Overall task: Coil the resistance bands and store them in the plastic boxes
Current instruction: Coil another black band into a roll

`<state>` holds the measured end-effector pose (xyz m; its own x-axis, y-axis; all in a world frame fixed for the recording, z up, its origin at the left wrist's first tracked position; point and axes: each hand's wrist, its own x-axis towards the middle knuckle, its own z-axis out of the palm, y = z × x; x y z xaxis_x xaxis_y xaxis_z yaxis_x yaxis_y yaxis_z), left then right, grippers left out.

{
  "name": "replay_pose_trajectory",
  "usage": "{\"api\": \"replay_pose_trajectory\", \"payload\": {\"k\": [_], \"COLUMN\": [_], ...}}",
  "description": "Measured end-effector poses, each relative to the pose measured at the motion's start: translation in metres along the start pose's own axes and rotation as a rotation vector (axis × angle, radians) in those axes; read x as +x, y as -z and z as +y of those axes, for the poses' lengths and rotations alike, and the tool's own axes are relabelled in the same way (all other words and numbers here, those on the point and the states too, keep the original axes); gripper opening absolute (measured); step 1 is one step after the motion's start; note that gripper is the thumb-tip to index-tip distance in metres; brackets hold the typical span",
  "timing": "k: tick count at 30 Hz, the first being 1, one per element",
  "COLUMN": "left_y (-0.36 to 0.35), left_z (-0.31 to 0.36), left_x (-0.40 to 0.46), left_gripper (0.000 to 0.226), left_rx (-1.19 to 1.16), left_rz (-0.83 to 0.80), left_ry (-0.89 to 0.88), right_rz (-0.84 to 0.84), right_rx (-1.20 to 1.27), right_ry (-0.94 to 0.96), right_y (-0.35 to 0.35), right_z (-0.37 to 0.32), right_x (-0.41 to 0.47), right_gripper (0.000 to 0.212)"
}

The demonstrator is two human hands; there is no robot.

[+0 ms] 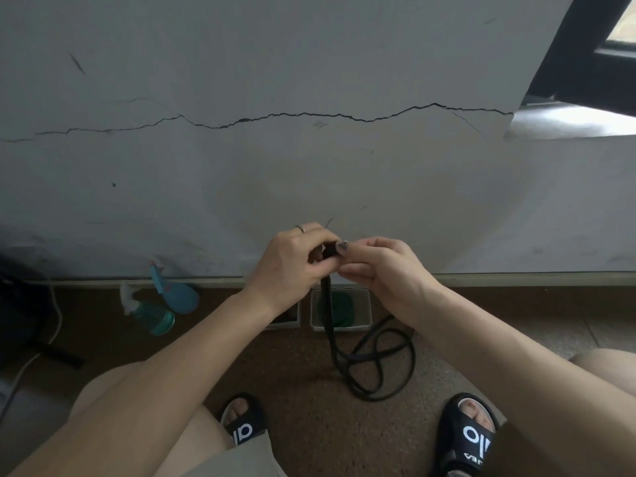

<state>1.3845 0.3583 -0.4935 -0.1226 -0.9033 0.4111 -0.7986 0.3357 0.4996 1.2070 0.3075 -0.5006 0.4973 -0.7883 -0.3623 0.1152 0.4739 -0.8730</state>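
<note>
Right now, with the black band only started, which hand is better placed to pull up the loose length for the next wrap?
The right hand, probably. The left hand grips the small coil of the black band, while the slack lies on the floor on the right side, below the right forearm.

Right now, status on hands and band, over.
Left hand and right hand both pinch the black resistance band end, coil just started. Rest trails on floor. Green band already in plastic box. Nothing blocking.
</note>
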Motion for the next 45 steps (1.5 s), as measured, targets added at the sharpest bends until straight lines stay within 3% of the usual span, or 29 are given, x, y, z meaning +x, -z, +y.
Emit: {"api": "replay_pose_trajectory", "payload": {"k": [4,11,13,20,22,26,28,31,35,37,41,45], "left_y": [0.003,0.004,0.003,0.008,0.007,0.004,0.004,0.005,0.008,0.009,0.007,0.006], "left_z": [-0.002,-0.004,-0.004,-0.003,-0.004,-0.004,-0.003,-0.003,-0.002,-0.002,-0.002,-0.001], "left_x": [0.000,-0.001,-0.001,0.001,0.001,0.001,0.001,0.000,0.000,0.001,0.000,-0.001], "left_gripper": [0.014,0.019,0.020,0.023,0.017,0.022,0.020,0.022,0.022,0.023,0.025,0.020], "left_rx": [0.015,0.211,0.209,0.068,0.157,0.225,0.164,0.031,0.003,0.069,0.174,0.066], "left_rz": [-0.036,-0.070,-0.040,-0.016,-0.051,-0.067,-0.056,-0.017,-0.019,-0.040,-0.065,-0.018], "left_ry": [-0.009,-0.156,-0.127,-0.011,-0.058,-0.102,-0.076,0.019,0.012,-0.032,-0.098,-0.027], "right_rz": [-0.096,0.124,0.116,-0.156,-0.082,0.131,0.134,0.026,-0.124,-0.102,0.106,0.007], "right_rx": [0.128,-0.382,-0.295,0.083,0.009,-0.379,-0.346,-0.108,0.082,0.043,-0.308,-0.070], "right_ry": [-0.051,0.143,0.124,-0.107,-0.095,0.100,0.135,0.013,-0.106,-0.105,0.064,0.001], "right_y": [0.002,-0.009,-0.007,-0.001,-0.003,-0.009,-0.007,-0.002,0.001,0.000,-0.002,0.002], "right_z": [-0.001,0.011,0.009,-0.006,-0.003,0.008,0.010,0.004,-0.002,-0.002,0.006,0.001], "right_x": [-0.001,-0.002,-0.002,-0.006,-0.005,0.000,0.003,0.003,-0.001,-0.001,0.004,0.002], "right_gripper": [0.017,0.025,0.022,0.026,0.018,0.051,0.043,0.023,0.030,0.030,0.033,0.030]}}
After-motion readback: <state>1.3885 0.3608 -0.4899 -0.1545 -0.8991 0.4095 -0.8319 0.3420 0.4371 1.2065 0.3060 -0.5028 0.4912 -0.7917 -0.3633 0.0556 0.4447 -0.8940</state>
